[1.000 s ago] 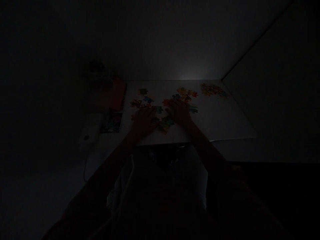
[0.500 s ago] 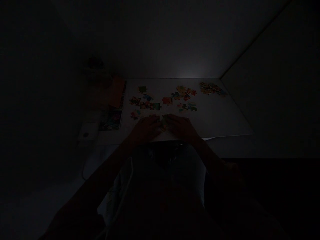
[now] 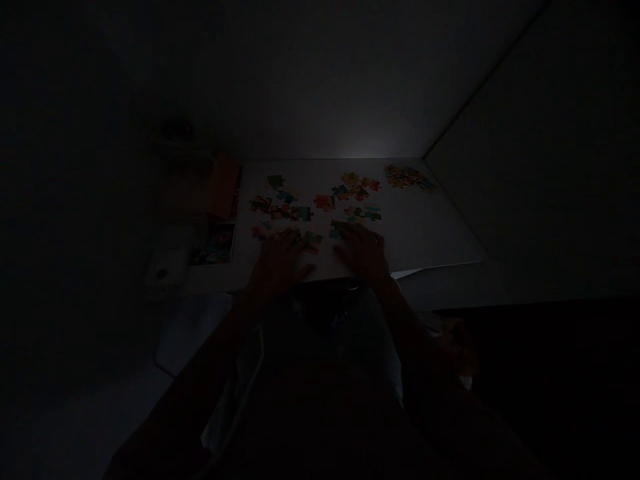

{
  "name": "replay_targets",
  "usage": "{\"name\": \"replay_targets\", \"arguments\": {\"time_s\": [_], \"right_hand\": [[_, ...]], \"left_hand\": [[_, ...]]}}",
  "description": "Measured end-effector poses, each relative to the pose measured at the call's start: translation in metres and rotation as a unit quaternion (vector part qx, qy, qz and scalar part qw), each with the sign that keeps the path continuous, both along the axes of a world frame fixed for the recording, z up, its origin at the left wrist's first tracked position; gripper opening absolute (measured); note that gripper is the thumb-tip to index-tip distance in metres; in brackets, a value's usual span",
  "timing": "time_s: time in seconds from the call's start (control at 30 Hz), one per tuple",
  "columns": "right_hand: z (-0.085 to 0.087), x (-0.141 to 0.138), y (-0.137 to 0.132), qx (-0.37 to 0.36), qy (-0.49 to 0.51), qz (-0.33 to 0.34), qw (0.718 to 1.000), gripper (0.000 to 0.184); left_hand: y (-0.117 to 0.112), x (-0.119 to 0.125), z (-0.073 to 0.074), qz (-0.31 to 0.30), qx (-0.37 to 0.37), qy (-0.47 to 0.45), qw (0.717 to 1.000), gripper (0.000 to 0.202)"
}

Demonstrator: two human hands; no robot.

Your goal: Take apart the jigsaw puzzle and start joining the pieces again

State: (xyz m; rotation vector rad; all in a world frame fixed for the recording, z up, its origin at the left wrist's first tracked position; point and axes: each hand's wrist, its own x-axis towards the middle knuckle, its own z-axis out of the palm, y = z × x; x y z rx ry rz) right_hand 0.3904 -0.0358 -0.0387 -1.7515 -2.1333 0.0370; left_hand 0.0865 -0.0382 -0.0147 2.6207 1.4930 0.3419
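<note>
The scene is very dark. My left hand (image 3: 279,259) lies on the white tabletop (image 3: 415,233) with its fingers spread, close to a green-and-brown puzzle piece (image 3: 313,243). Opposite it, my right hand (image 3: 364,252) rests with fingers stretched out, its fingertips on a green puzzle piece (image 3: 336,229) that is partly covered. The two pieces lie apart. Beyond the hands are loose and joined puzzle pieces: a red-orange piece (image 3: 325,202), a joined strip (image 3: 300,213), a yellow-and-red cluster (image 3: 353,181) and a green-and-blue group (image 3: 371,212).
A heap of puzzle pieces (image 3: 409,177) sits at the back right. On the left are an orange box (image 3: 224,187), a dark printed picture (image 3: 215,243) and a white device (image 3: 167,268). A wall (image 3: 330,127) rises behind the table.
My hands have moved apart from each other, uncovering the puzzle pieces between them. The fingers look more spread now. The whole view has shifted slightly.
</note>
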Motion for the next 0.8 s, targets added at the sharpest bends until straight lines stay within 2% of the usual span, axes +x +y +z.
{"name": "replay_targets", "arguments": {"time_s": [0.2, 0.3, 0.4, 0.47, 0.6, 0.7, 0.8], "right_hand": [[-0.005, -0.003, 0.003, 0.009, 0.0, -0.025, 1.0, 0.065], [-0.007, 0.006, 0.015, 0.01, 0.005, -0.047, 0.999, 0.061], [-0.007, 0.029, 0.046, -0.002, 0.021, -0.077, 0.997, 0.064], [-0.004, 0.045, 0.076, -0.012, 0.027, -0.106, 0.994, 0.075], [-0.001, 0.063, 0.136, -0.045, 0.013, -0.154, 0.987, 0.104], [-0.002, 0.061, 0.164, -0.053, -0.006, -0.143, 0.988, 0.105], [-0.005, 0.053, 0.179, -0.05, -0.02, -0.085, 0.995, 0.102]], "left_hand": [[0.006, 0.001, -0.009, 0.005, 0.006, 0.006, 1.0, 0.084], [0.006, 0.003, -0.016, 0.087, 0.034, -0.017, 0.996, 0.091], [0.008, 0.007, -0.021, 0.203, 0.038, -0.063, 0.976, 0.112], [0.01, 0.01, -0.022, 0.24, 0.032, -0.074, 0.968, 0.12], [0.013, 0.012, -0.023, 0.24, 0.016, -0.067, 0.968, 0.124], [0.014, 0.01, -0.024, 0.236, 0.019, -0.068, 0.969, 0.121], [0.014, 0.009, -0.025, 0.229, 0.031, -0.064, 0.971, 0.117]]}}
